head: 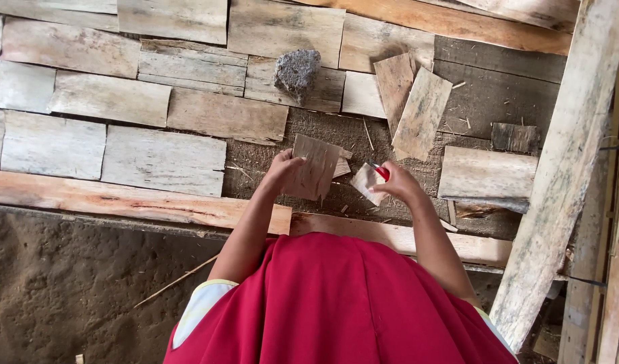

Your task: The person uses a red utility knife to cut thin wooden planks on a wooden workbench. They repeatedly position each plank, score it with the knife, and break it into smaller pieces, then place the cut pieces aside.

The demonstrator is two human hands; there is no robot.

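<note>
I am looking down over a red shirt [336, 303] at a floor of rough wooden planks [107, 101], and I am taking the grey stone [297, 73] as my landmark. Left of the stone and below it, pale planks are lying edge to edge in rows, with one long reddish board [134, 202] running under them toward the hands. Below that board, bare packed earth [67, 290] is showing.

Just below the stone, my left hand [281, 170] is gripping a thin wooden slat [315, 168], fingers curled around its left edge and holding it tilted above the dirt. The slat is sitting below the stone and slightly right of it.

Right of the slat, further below and right of the stone, my right hand [398, 183] is closing around a small red-handled tool [381, 172] and a smaller pale wood piece [366, 183]; I cannot tell what kind of tool it is, as only the red tip is showing. The two hands are near each other but not touching.

Right of the stone, two short boards [417, 111] are leaning against one another. Further right, a short thick plank [488, 174] is lying flat, and a long weathered beam [565, 168] is slanting down the far right side.
</note>
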